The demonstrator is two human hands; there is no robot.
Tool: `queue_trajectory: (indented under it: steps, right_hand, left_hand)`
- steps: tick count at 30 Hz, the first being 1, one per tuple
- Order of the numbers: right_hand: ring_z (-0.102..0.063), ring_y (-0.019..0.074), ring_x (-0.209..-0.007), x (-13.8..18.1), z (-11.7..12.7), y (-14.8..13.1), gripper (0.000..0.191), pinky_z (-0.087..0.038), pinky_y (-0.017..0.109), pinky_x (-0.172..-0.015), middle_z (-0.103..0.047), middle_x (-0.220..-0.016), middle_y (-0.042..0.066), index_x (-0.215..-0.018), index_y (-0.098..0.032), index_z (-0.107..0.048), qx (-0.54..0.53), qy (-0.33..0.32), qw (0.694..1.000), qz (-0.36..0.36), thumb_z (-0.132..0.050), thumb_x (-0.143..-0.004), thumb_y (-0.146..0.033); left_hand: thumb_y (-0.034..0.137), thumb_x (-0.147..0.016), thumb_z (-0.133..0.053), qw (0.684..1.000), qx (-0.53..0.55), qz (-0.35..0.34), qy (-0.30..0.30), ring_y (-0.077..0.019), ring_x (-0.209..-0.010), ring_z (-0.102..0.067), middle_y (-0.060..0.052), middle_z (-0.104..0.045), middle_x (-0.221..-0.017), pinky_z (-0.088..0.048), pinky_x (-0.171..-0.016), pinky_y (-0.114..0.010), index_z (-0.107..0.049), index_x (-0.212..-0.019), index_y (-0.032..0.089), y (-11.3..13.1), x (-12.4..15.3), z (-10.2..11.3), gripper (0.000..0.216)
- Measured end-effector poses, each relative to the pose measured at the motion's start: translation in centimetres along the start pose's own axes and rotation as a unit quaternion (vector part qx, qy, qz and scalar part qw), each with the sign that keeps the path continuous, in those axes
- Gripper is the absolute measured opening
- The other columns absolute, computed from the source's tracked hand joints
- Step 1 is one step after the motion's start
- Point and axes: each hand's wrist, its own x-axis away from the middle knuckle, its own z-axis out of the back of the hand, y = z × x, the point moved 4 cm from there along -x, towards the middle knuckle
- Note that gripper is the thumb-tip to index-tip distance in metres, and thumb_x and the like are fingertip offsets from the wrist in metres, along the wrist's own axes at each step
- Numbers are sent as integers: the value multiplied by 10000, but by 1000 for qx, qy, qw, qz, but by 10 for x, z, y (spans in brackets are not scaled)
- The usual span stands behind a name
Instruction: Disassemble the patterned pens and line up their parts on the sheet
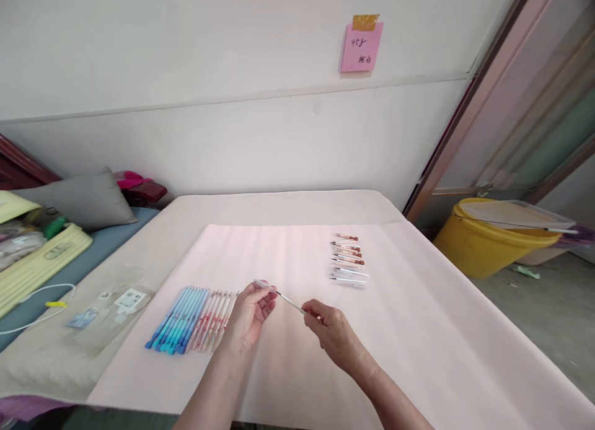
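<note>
My left hand (250, 316) pinches the clear cap end of a thin white brush (284, 298) between thumb and fingers. My right hand (332, 332) grips the other end of the same brush, so it spans the gap between both hands above the pale pink sheet (418, 331). Just left of my left hand lies a neat row of several blue and pink-white brushes (190, 320), side by side. Further back on the right sits a smaller group of several brushes with brownish tips (348, 260).
Clear plastic bags with labels (114, 306) lie on the table's left edge. A grey cushion (81, 197), yellow case (39, 263) and white cable (35, 306) sit on the left. A yellow tub (483, 238) stands on the floor at right. A pink note (361, 47) hangs on the wall.
</note>
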Motion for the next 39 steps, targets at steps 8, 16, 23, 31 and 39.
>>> queue_trajectory:
  steps: [8, 16, 23, 31, 39]
  right_hand:
    - [-348, 84, -473, -5, 12, 11, 166, -258, 204, -445, -517, -598, -39, -734, -200, -569, -43, 11, 998, -40, -410, -744, -247]
    - [-499, 128, -590, -2, -1, 1, 291, -335, 227, -562, -577, -647, -10, -895, -233, -631, 98, 51, 992, 58, -348, -828, -226]
    - [-545, 139, -634, 3, -8, -2, 314, -287, 229, -542, -620, -763, 13, -977, -266, -597, 273, 25, 957, 95, -332, -843, -163]
    - [-494, 140, -594, -10, 27, 15, 244, -301, 231, -543, -565, -654, -17, -902, -217, -551, 194, 103, 976, 1, -413, -718, -137]
    - [-545, 142, -740, -5, -1, 5, 268, -372, 238, -631, -588, -826, 20, -849, -233, -625, 150, 67, 982, 93, -357, -846, -215]
  left_hand:
    - [115, -671, -671, 1000, -3, 3, 8, -105, -701, -619, -47, -642, -796, -472, -578, -176, -559, -803, 156, 0, -2, 2, 179]
    - [189, -650, -684, 988, -93, 82, -88, -89, -689, -578, -28, -638, -792, -401, -557, -164, -593, -793, 166, -39, 21, -28, 171]
    - [312, -680, -669, 992, -86, 74, -52, -114, -626, -582, -23, -628, -697, -430, -551, -210, -575, -753, 168, -39, 19, -27, 187]
    - [247, -633, -667, 993, -89, 71, 37, -89, -528, -535, -12, -616, -634, -375, -459, -179, -561, -735, 163, -46, 13, -18, 169]
    - [197, -626, -687, 991, -47, 116, -48, -79, -561, -524, -6, -578, -641, -410, -550, -200, -598, -720, 142, -75, 32, -40, 141]
